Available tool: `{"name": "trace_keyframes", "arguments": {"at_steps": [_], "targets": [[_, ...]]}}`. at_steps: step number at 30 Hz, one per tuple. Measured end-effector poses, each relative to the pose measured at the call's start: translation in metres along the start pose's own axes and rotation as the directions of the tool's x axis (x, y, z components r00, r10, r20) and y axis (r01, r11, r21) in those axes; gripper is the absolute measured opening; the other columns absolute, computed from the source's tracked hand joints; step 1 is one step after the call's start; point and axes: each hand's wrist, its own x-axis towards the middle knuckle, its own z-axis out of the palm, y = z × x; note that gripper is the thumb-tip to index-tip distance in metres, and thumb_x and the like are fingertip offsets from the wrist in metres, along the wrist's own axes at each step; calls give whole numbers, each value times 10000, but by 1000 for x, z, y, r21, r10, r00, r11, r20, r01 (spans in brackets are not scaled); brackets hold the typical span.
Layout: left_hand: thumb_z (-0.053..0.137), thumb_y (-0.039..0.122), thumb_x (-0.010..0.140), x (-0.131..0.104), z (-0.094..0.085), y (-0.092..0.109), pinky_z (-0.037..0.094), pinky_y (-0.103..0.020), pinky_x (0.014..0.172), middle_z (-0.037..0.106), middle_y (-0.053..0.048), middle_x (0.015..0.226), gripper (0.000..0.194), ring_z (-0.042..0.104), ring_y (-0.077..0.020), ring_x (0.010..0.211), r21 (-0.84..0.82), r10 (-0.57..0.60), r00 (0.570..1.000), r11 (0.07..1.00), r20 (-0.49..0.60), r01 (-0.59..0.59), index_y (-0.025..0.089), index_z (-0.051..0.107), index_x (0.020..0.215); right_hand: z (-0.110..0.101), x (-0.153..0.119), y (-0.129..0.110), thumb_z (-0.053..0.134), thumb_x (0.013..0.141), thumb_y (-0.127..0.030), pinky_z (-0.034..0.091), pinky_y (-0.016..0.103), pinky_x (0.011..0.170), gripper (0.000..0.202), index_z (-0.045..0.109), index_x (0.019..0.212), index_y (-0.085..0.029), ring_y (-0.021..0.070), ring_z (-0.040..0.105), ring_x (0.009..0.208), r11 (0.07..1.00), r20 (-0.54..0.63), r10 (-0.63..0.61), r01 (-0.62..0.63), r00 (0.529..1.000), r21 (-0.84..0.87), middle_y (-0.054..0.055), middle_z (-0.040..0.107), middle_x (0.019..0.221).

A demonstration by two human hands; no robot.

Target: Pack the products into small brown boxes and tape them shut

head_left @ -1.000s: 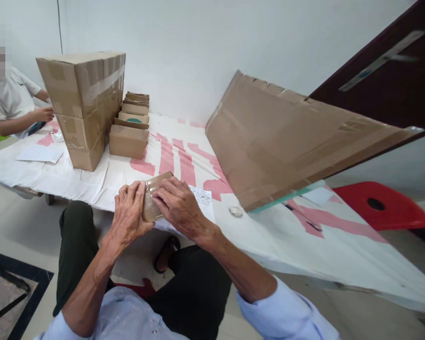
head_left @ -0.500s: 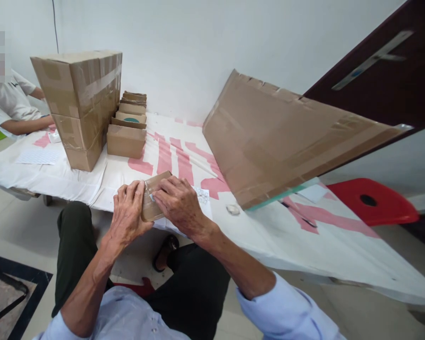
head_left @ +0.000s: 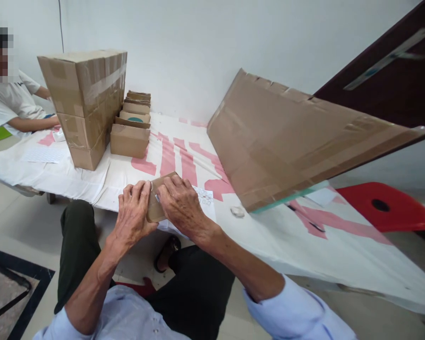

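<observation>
A small brown cardboard box (head_left: 156, 212) is between my hands at the table's front edge. My left hand (head_left: 134, 212) is closed around its left side, fingers over the top and thumb below. My right hand (head_left: 182, 203) lies over its right part, fingers curled and pressed onto the upper face. By the right fingertips shows the edge of a small pale label (head_left: 157, 198); the rest of it is hidden. A printed sheet of stickers (head_left: 207, 203) lies on the table behind my right hand, partly covered by it.
Taped cardboard boxes (head_left: 88, 99) are stacked at the left, beside a row of small open boxes (head_left: 129, 141). A large cardboard panel (head_left: 286, 146) leans at the right. A crumpled white scrap (head_left: 237, 212) and a red stool (head_left: 403, 208) are nearby. Another person (head_left: 17, 104) sits far left.
The view has shifted slightly, so everything sits a little further right. Both hands keep the same hold on the small box, with hardly any finger movement.
</observation>
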Motion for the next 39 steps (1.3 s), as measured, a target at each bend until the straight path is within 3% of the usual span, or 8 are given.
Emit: {"name": "trace_keyframes", "arguments": {"at_steps": [12,21,32,39], "targets": [[756,220,712,0,-1,2,458,-593,1074,468,-223,1599,1015,433,-427,1387,-3,-23,999,1000,24,23,145,313,1622,2,-2,-1,480,1013,-49,345,399,820,267,722,946,-140,292,494,917,1000,11,-3,3,1000,-8,133,655,919],[754,199,698,-1,-2,3,434,-599,1103,457,-215,1609,1028,425,-423,1396,-13,-48,998,999,50,49,165,300,1620,2,-4,4,537,1037,-135,349,385,819,215,730,946,-167,288,510,931,1000,3,-28,28,1000,-7,118,672,921],[760,197,683,-2,-5,7,445,-579,1114,441,-191,1629,1045,407,-406,1417,-17,-83,991,996,104,85,174,294,1618,2,-4,3,516,1038,-100,346,382,807,269,708,865,-172,284,502,891,998,-65,-66,66,996,-4,114,655,867],[761,193,691,-1,-8,8,439,-579,1114,446,-193,1631,1035,415,-407,1415,-6,-93,988,996,120,94,181,298,1616,2,-7,4,483,1062,-132,345,387,827,278,717,917,-166,284,501,918,998,-10,-46,47,999,41,119,662,906]]}}
